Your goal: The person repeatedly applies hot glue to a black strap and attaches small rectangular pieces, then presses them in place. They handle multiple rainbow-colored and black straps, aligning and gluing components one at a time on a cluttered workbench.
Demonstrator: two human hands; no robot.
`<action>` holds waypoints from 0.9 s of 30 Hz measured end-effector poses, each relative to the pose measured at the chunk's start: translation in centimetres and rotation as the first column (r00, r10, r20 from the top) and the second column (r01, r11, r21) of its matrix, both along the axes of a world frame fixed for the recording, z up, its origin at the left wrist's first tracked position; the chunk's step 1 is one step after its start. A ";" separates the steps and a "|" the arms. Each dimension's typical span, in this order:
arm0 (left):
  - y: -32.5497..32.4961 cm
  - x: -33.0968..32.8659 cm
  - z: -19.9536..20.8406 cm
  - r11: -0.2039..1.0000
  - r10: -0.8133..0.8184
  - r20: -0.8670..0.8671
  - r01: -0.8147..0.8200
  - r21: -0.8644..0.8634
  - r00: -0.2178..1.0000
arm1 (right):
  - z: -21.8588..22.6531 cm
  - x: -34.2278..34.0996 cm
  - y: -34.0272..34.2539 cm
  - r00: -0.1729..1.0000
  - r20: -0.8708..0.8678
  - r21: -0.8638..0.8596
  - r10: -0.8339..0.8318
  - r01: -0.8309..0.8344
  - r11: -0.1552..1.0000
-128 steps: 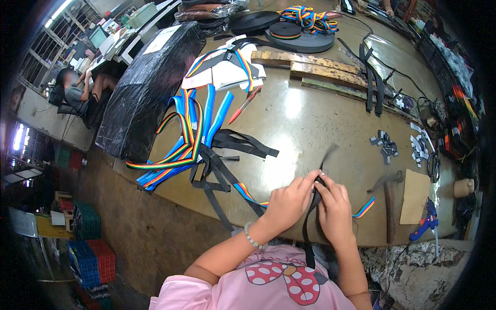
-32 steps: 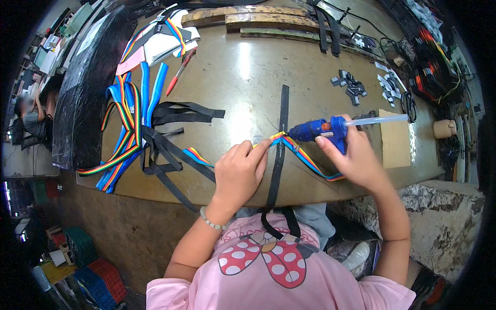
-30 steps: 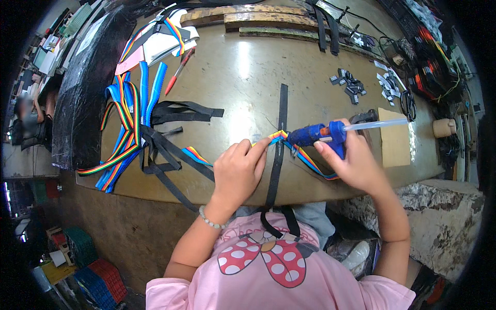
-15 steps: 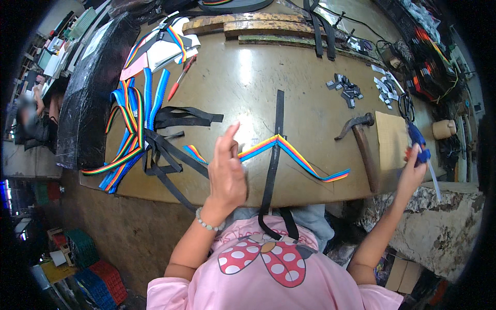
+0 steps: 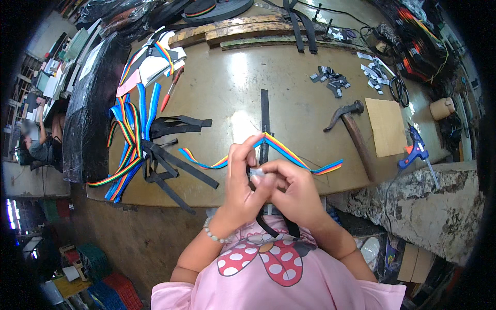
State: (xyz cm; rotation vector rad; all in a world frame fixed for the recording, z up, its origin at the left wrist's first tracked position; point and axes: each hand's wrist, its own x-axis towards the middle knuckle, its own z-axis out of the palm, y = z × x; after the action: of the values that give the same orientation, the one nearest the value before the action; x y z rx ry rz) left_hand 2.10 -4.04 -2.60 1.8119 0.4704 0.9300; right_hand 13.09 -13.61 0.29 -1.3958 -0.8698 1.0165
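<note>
My left hand point(image 5: 242, 181) and my right hand point(image 5: 295, 194) meet over the table's near edge, their fingertips pinched together. Between them shows a small pale grey piece point(image 5: 256, 172), too small to name. Just beyond my fingers, a striped ribbon point(image 5: 289, 149) in yellow, red and blue is bent to a peak over an upright black strap point(image 5: 265, 111). My left fingertips overlap the ribbon near this peak; whether they touch it I cannot tell. A blue glue gun point(image 5: 417, 151) with an orange trigger rests at the table's right end, out of my hands.
A hammer point(image 5: 356, 129) lies beside a cardboard piece point(image 5: 385, 126). Several small dark labels point(image 5: 330, 80) and black scissors point(image 5: 398, 90) lie beyond. Striped ribbons point(image 5: 132, 139), black straps point(image 5: 181, 125) and a red pen point(image 5: 171, 90) are at left. A person point(image 5: 39, 139) sits far left.
My right hand has let go of the glue gun at the right and come to the middle. My left hand has joined it, and a small pale piece now shows between them.
</note>
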 end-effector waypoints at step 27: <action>1.4 -3.5 0.9 0.538 -0.254 0.123 0.246 -0.807 0.959 | -2.1 3.2 -1.8 0.820 -0.570 0.071 0.041 0.000 0.997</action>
State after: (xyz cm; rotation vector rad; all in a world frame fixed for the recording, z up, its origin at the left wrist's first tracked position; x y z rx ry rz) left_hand -1.37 -2.64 -1.72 0.9655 0.5137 0.3665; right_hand 16.33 -15.38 -1.85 -0.9331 -0.4599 1.3176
